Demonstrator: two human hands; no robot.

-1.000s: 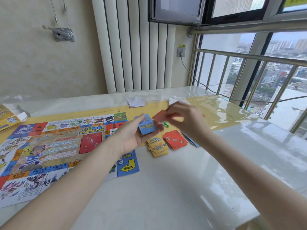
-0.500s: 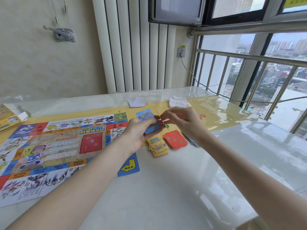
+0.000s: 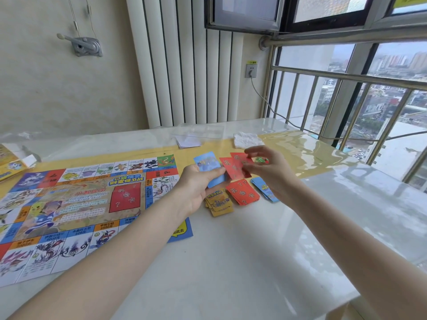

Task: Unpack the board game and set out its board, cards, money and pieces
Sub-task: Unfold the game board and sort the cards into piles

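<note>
The colourful game board [image 3: 76, 204] lies flat on the left of the white table [image 3: 231, 262]. My left hand [image 3: 198, 188] grips a small stack of blue cards [image 3: 208, 165] above the board's right edge. My right hand [image 3: 270, 172] pinches two red cards [image 3: 235, 168] fanned out beside the blue ones. Below the hands three piles rest on the table: yellow cards [image 3: 219, 203], red cards [image 3: 242, 192] and blue cards [image 3: 265, 190]. A small green piece [image 3: 261, 160] shows just behind my right fingers.
The game box [image 3: 9, 165] sits at the far left edge. A clear plastic sheet [image 3: 201, 132], white paper slips [image 3: 188, 142] and a crumpled white tissue [image 3: 247, 139] lie at the back. A window railing [image 3: 346, 100] borders the table on the right.
My right hand has drawn two red cards off the stack in my left hand and moved them slightly right. The left hand stays over the board's right edge with the blue cards.
</note>
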